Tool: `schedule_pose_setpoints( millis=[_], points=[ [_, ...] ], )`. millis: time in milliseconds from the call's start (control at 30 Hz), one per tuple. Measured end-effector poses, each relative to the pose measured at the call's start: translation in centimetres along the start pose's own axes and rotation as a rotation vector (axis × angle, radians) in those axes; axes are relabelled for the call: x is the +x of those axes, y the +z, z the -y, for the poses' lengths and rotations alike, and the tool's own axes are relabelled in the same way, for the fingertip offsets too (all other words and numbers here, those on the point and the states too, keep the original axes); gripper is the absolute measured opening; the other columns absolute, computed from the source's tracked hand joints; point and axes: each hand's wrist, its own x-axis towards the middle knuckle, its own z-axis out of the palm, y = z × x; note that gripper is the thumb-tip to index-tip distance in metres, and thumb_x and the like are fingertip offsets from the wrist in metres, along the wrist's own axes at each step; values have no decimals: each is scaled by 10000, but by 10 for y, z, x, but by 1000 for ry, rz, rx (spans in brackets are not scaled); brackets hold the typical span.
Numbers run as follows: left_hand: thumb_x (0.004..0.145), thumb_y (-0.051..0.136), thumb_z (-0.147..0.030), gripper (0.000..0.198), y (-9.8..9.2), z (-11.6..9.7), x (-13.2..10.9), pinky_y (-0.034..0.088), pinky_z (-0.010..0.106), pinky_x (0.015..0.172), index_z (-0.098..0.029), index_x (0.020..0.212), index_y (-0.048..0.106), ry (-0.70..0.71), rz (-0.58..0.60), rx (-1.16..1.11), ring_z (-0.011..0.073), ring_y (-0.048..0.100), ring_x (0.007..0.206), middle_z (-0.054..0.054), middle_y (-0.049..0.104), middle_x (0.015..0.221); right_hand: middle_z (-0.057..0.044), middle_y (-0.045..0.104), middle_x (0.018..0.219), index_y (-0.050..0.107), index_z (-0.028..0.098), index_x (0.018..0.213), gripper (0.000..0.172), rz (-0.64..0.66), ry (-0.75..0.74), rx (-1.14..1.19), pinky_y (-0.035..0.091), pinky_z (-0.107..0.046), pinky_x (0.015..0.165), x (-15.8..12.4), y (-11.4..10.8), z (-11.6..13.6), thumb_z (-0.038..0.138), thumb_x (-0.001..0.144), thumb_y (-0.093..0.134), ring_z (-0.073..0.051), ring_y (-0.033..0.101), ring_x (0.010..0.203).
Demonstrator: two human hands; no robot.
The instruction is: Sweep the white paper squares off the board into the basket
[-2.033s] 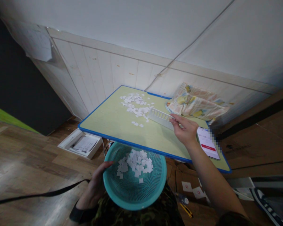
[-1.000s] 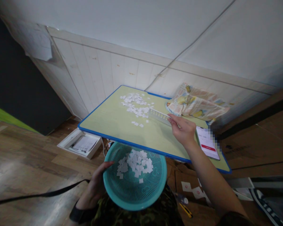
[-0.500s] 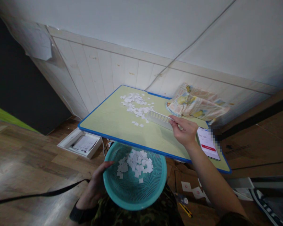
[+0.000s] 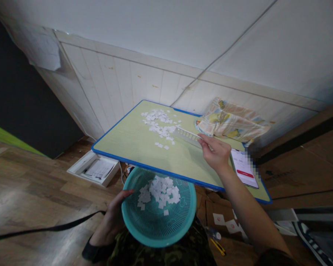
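My left hand grips the left rim of a round teal plastic basket, thumb over the edge. Several small white paper squares lie inside it. My right hand pinches one end of a white strip with a row of slots; its exact kind I cannot make out. The strip's far end is beside a scattered pile of white paper squares on the pale green table. The basket is below the table's near blue edge.
A phone lies at the table's right end, near my right forearm. Behind it is a patterned cloth against the wall. An open white box sits on the floor at left. A yellow cutter lies at lower right.
My right hand has shifted slightly left and up, and the slotted strip has tilted so its slots show more clearly. The left hand and the basket have stayed put.
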Motion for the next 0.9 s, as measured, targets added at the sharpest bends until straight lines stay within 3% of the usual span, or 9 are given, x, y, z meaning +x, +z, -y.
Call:
schedule_pose_setpoints(
  millis=[233,400,667,900],
  points=[
    [740,641,-110,100,3,-1,-1,584,314,543,-116,692,727,-24,7,-24,217,702,521,70,768,621,-40,754,923,713,227,1033,216,77,50,-28,558,-246,725,-2,0,0,191,844,617,-157,717,780],
    [746,622,-78,147,7,-2,-5,555,268,478,-117,644,721,-22,-4,-53,190,680,469,64,757,584,-52,753,923,715,224,1028,208,58,91,-63,559,-257,726,-3,0,-3,210,846,616,-171,717,789],
    [745,649,-114,105,-1,0,2,581,306,554,-114,685,734,-15,20,-22,206,696,515,72,769,630,-34,756,854,714,222,1018,220,19,19,43,556,-245,665,-1,-4,5,172,817,641,-151,709,712],
    [761,630,-110,138,2,-1,0,575,295,528,-112,665,728,11,-16,11,205,691,501,74,759,599,-42,757,853,723,222,978,184,18,51,57,559,-260,673,0,-4,5,199,813,645,-164,714,718]
  ],
)
